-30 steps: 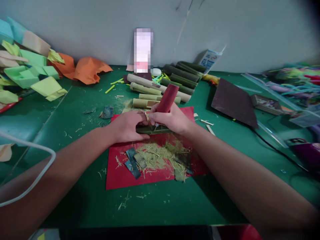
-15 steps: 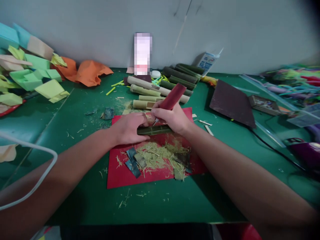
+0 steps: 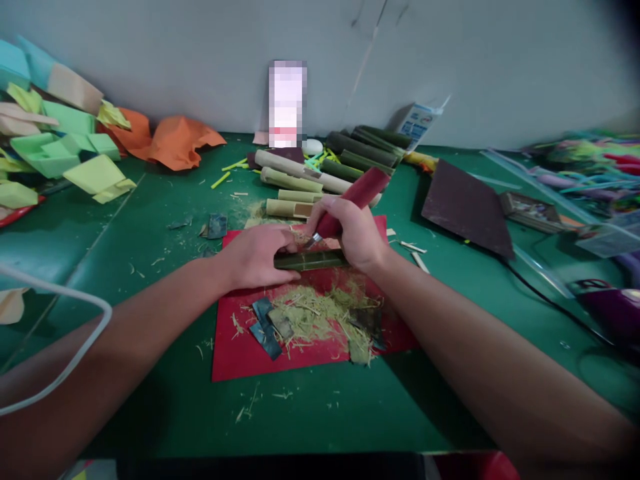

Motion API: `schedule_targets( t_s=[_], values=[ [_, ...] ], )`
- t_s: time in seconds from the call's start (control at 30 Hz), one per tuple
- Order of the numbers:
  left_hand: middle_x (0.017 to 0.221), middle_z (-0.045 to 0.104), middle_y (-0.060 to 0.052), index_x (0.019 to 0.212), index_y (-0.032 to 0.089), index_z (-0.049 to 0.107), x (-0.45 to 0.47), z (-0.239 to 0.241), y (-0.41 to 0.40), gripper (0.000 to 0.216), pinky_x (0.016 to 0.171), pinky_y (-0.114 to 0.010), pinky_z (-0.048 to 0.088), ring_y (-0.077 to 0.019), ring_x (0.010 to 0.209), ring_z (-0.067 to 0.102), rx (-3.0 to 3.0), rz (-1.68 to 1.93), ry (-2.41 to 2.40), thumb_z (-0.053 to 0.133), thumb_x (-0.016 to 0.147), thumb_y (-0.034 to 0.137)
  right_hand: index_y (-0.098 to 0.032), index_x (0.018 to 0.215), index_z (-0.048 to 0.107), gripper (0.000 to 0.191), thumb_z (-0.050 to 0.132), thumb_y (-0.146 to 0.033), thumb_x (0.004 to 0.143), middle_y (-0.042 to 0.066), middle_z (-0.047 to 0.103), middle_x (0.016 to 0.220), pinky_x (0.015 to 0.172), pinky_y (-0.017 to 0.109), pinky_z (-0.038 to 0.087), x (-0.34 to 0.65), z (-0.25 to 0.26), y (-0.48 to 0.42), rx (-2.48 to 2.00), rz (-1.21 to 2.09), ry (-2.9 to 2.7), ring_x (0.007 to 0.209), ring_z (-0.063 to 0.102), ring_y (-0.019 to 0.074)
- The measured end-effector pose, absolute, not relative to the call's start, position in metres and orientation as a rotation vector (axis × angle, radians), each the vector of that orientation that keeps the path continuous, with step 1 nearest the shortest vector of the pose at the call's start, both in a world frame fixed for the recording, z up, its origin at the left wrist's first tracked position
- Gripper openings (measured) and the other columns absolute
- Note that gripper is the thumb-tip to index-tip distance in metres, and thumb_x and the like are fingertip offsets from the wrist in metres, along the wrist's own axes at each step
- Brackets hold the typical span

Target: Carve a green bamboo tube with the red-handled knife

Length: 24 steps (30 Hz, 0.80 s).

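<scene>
A short length of green bamboo (image 3: 320,259) lies crosswise over the red sheet (image 3: 227,363). My left hand (image 3: 260,257) is closed around its left end, pinning it down. In my right hand (image 3: 357,230) is a red-handled carving knife (image 3: 367,189), tilted with its metal end (image 3: 315,238) pointing down at the bamboo's upper side; the blade tip is too small to make out clearly. Pale shavings (image 3: 320,313) are heaped on the sheet just in front of the bamboo, mixed with dark flat scraps (image 3: 267,337).
Several cut bamboo pieces (image 3: 295,183) lie behind my hands, before a lit phone (image 3: 287,100) leaning on the wall. Folded paper (image 3: 55,150) and orange paper (image 3: 175,143) are at the left. A dark board (image 3: 467,207) and a cable (image 3: 545,280) are on the right.
My right hand has shifted slightly right, and the knife handle has tilted lower, showing more of its metal end. My left hand stays in place on the bamboo.
</scene>
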State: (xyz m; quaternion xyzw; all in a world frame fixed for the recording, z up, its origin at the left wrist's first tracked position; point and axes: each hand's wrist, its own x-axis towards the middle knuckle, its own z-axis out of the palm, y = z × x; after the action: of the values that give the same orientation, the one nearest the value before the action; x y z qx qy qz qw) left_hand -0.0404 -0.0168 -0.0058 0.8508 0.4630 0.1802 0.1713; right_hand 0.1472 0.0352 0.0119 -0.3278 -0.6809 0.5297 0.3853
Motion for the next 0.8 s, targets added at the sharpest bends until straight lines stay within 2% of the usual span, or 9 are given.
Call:
schedule_targets(
  t_s=[0.1,0.2,0.33,0.4,0.57,0.7,0.8],
  values=[
    [0.084,0.065,-0.004,0.082,0.017,0.061,-0.04,-0.004,-0.017,0.028,0.066,-0.03,0.04,-0.0206,0.08,0.059,2.435,0.489,1.344,0.073,0.075,0.042,-0.02,0.059,0.061,0.031,0.053,-0.037,0.084,0.003,0.058,0.065,0.061,0.028,0.045,0.146,0.013,0.035,-0.796,1.222,-1.676,0.063,0.053,0.0133],
    [0.084,0.065,-0.004,0.083,0.017,0.062,-0.039,-0.002,-0.017,0.028,0.067,-0.031,0.04,-0.0206,0.079,0.059,2.453,0.443,1.366,0.073,0.075,0.041,-0.022,0.08,0.063,0.016,0.057,-0.037,0.083,-0.001,0.054,0.067,0.058,0.028,0.044,0.143,0.018,0.035,-0.83,1.103,-1.609,0.061,0.05,0.0127],
    [0.086,0.065,-0.004,0.086,0.017,0.064,-0.039,-0.002,-0.016,0.028,0.071,-0.031,0.043,-0.0205,0.082,0.06,2.461,0.436,1.328,0.075,0.074,0.04,-0.025,0.095,0.056,0.029,0.056,-0.053,0.087,-0.002,0.05,0.066,0.057,0.03,0.045,0.139,0.023,0.034,-0.933,1.01,-1.592,0.059,0.051,0.0141],
    [0.086,0.065,-0.004,0.084,0.017,0.064,-0.039,-0.004,-0.016,0.028,0.071,-0.031,0.042,-0.0202,0.081,0.059,2.465,0.456,1.301,0.075,0.074,0.041,-0.024,0.099,0.054,0.032,0.052,-0.055,0.089,-0.002,0.05,0.065,0.056,0.03,0.045,0.137,0.023,0.033,-0.957,0.997,-1.564,0.058,0.052,0.0144],
    [0.086,0.065,-0.004,0.085,0.017,0.065,-0.04,-0.006,-0.015,0.026,0.07,-0.032,0.04,-0.0199,0.079,0.058,2.443,0.458,1.273,0.074,0.075,0.04,-0.026,0.119,0.05,0.033,0.052,-0.044,0.092,-0.001,0.055,0.073,0.06,0.03,0.047,0.133,0.02,0.032,-0.977,0.961,-1.532,0.063,0.056,0.0148],
    [0.083,0.063,-0.003,0.081,0.017,0.062,-0.04,-0.005,-0.015,0.028,0.068,-0.031,0.038,-0.0198,0.078,0.057,2.457,0.463,1.273,0.075,0.074,0.041,-0.029,0.13,0.045,0.042,0.056,-0.034,0.09,0.002,0.06,0.087,0.068,0.032,0.05,0.13,0.015,0.029,-0.99,0.921,-1.565,0.076,0.06,0.0175],
    [0.081,0.063,-0.002,0.08,0.018,0.06,-0.04,-0.005,-0.014,0.027,0.066,-0.03,0.037,-0.0185,0.076,0.057,2.43,0.502,1.246,0.074,0.074,0.04,-0.031,0.136,0.041,0.048,0.055,-0.033,0.09,0.003,0.06,0.091,0.07,0.034,0.051,0.13,0.011,0.029,-0.979,0.874,-1.609,0.081,0.061,0.0193]
  ],
)
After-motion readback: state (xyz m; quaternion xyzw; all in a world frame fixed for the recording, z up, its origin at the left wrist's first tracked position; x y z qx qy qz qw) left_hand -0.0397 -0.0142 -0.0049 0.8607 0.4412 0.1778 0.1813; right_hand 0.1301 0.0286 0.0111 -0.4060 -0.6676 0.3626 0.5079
